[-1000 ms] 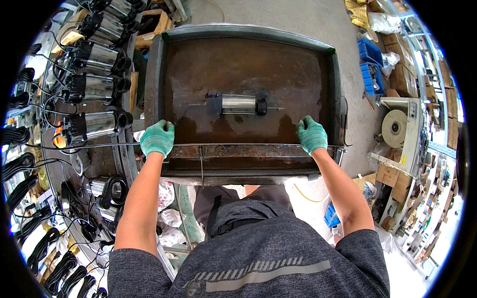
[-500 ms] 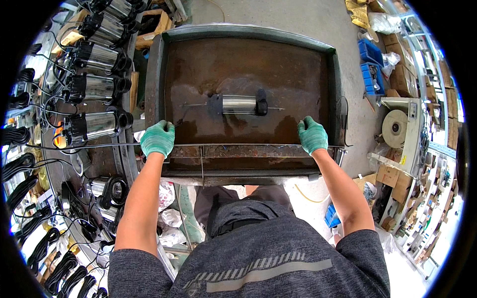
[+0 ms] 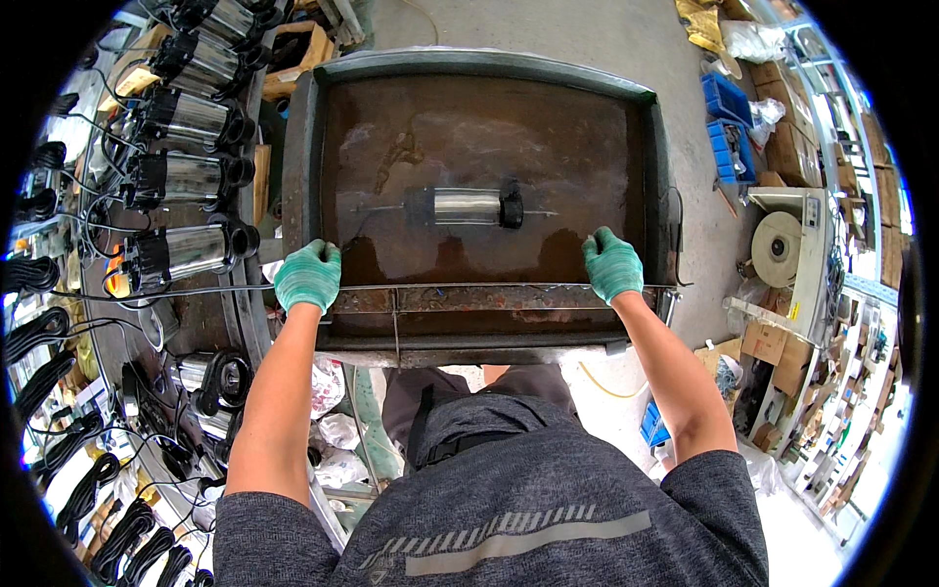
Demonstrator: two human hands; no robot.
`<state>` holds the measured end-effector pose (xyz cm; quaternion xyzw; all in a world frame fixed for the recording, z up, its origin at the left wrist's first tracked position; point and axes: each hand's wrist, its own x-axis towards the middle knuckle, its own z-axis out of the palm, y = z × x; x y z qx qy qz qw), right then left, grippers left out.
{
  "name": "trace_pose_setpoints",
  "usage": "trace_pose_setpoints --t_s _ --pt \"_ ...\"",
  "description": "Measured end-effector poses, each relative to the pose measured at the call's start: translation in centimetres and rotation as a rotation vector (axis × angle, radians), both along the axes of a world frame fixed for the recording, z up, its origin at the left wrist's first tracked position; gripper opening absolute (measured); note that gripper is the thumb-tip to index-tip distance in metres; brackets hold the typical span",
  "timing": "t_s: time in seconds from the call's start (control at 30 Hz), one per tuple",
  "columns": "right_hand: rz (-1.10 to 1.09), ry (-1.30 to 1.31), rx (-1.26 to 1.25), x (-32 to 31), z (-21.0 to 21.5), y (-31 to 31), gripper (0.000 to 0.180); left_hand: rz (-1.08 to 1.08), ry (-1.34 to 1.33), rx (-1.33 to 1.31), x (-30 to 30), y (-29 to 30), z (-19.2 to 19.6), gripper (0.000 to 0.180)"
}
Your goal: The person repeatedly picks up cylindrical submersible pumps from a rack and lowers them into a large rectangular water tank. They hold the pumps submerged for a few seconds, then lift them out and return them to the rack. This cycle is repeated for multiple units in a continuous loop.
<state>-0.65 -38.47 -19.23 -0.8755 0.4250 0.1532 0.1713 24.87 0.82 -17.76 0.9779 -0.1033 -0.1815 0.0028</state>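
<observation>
A silver, cylindrical submersible pump with black ends lies crosswise in the dark liquid of a large metal tank. A thin rod or line shows at each end of it. My left hand, in a green glove, is closed over the tank's near left side, where a black cable runs up to it from the left. My right hand, gloved alike, is closed over the near right side. Both stand above a rusty crossbar and apart from the pump; what is in their fingers is hidden.
Several similar pumps with coiled black cables stand on a bench at my left. On the right are blue bins, a pale machine with a round disc, cardboard boxes and shelving. A yellow hose lies on the floor.
The liquid's surface looks different: the bright reflections have shifted and a brownish ripple pattern shows beyond the pump. Both hands and the pump keep nearly the same places.
</observation>
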Motion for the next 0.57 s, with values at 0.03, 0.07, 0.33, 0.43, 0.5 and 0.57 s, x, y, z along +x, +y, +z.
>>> trace_pose_setpoints --t_s 0.03,0.07,0.33,0.43,0.5,0.57 --pt "-0.003 0.001 0.001 0.05 0.04 0.03 0.031 0.006 0.003 0.000 -0.02 -0.04 0.10 0.036" --pt "-0.003 -0.009 -0.002 0.05 0.06 0.07 0.031 0.012 0.005 0.000 -0.03 -0.07 0.15 0.036" --pt "0.003 -0.042 -0.003 -0.25 -0.40 -0.09 0.030 0.015 0.005 -0.004 -0.02 -0.09 0.08 0.036" --pt "0.003 -0.017 -0.010 -0.04 -0.02 0.07 0.030 0.019 0.020 -0.008 -0.01 -0.07 0.15 0.036" --pt "-0.003 -0.048 -0.006 -0.25 -0.26 0.03 0.030 0.016 0.021 -0.003 0.05 -0.06 0.15 0.036" --pt "-0.006 -0.053 -0.001 -0.22 -0.21 0.06 0.031 0.009 0.007 0.009 0.05 0.03 -0.06 0.036"
